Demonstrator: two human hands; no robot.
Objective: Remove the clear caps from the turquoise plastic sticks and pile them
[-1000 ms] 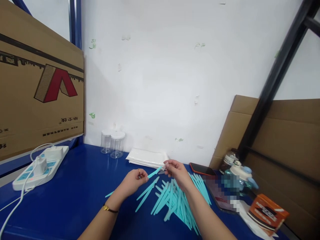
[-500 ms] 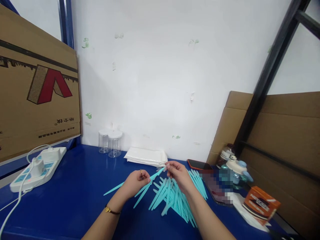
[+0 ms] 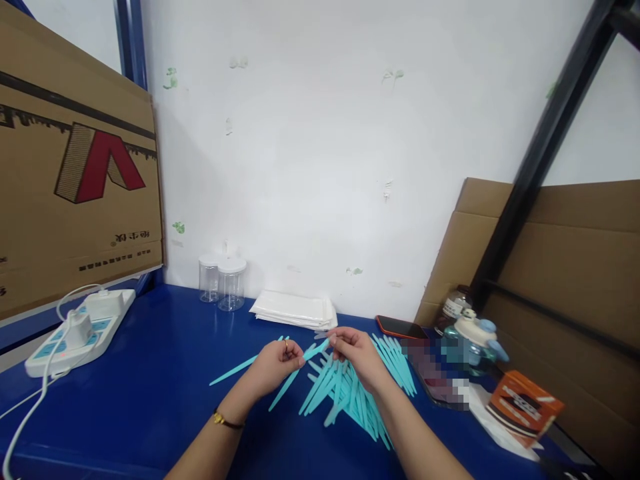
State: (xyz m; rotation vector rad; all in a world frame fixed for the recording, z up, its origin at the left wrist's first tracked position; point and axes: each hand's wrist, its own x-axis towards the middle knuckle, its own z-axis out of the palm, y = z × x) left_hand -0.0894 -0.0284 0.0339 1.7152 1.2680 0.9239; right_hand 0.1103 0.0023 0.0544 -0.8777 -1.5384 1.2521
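Between my two hands is a slim turquoise stick (image 3: 316,349), which looks like an eyebrow razor with a tapered handle. My left hand (image 3: 277,363) pinches its lower end between thumb and fingers. At its upper end, the fingertips of my right hand (image 3: 354,352) are closed and hide the tip. A pile of similar turquoise sticks (image 3: 345,397), several with translucent ends, lies below and partly behind my right hand. Another group of them (image 3: 395,363) fans out to its right. One separate stick (image 3: 233,371) lies left of my left hand, and another (image 3: 283,391) lies just below its fingers.
White flat packets (image 3: 293,309) and two clear jars (image 3: 231,287) stand by the wall. A power strip (image 3: 107,327) is at left. To the right are a phone (image 3: 400,327), a teal bottle (image 3: 473,343), a brown bottle (image 3: 454,308) and an orange box (image 3: 525,407).
My hands have drawn slightly closer together, and the stick between them sits lower and shows less of its length. The view has shifted a little.
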